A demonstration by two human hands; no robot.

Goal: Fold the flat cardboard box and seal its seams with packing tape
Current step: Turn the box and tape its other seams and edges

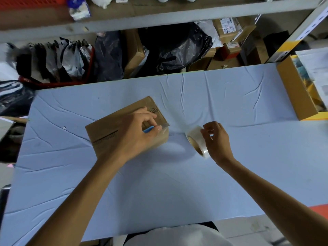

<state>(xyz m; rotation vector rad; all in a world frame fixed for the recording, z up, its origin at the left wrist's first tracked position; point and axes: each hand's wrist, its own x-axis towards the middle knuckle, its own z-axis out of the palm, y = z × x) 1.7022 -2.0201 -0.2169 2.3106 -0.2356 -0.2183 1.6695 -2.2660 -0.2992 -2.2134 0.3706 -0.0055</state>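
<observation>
A small brown cardboard box [106,129] stands folded on the white-covered table [177,183], left of centre. My left hand [136,134] lies over its right half and grips a blue-handled cutter [148,129], whose blade reaches the box's right edge. A clear strip of tape runs from that edge toward the roll of clear packing tape [197,141], which my right hand [217,137] holds on edge just right of the box.
An open cardboard carton [294,89] with papers sits at the table's right edge. Beyond the far edge lie black bags [177,47], stacked parcels [229,31] and a metal shelf [159,16]. A crate with dark bags [58,59] stands at far left.
</observation>
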